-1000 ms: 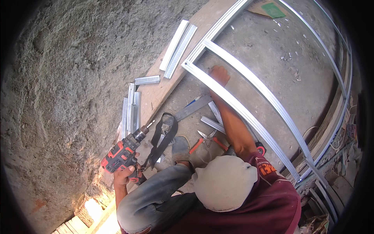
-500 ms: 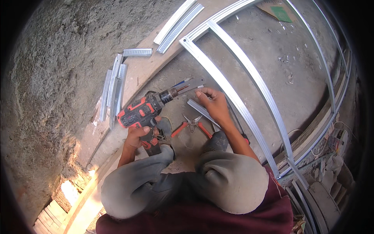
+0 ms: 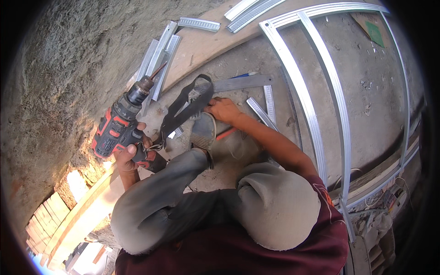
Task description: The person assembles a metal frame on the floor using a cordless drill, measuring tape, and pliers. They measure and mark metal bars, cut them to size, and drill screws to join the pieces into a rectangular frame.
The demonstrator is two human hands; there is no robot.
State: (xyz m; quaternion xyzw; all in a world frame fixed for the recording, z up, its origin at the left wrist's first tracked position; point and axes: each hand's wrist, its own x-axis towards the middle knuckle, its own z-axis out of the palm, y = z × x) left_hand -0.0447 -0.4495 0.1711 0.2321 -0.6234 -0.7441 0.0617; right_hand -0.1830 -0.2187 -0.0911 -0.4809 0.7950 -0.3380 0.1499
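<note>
A red and black cordless drill (image 3: 120, 121) is gripped by its handle in my left hand (image 3: 128, 156). Its long bit points up and away over the metal offcuts. From the handle a black wrist strap (image 3: 181, 110) loops toward my left shoe (image 3: 204, 129). My right hand (image 3: 223, 111) reaches down at the toe of that shoe, beside the strap, with its fingers curled; what they hold, if anything, is hidden. Just past it lies a flat grey metal square (image 3: 243, 82). A red handle (image 3: 225, 133), seen earlier as snips, shows partly under my right forearm.
Cut metal channel pieces (image 3: 158, 59) lie on a wooden plank (image 3: 197, 46) along the rough wall. Short channels (image 3: 261, 112) and a blue pen (image 3: 246, 74) rest on the floor. A large metal stud frame (image 3: 337, 101) spans the right side.
My left hand has swung the drill left, its bit now pointing more upward. My right hand has moved from near the bit down to the shoe, and the strap now hangs stretched out. The view has shifted left.
</note>
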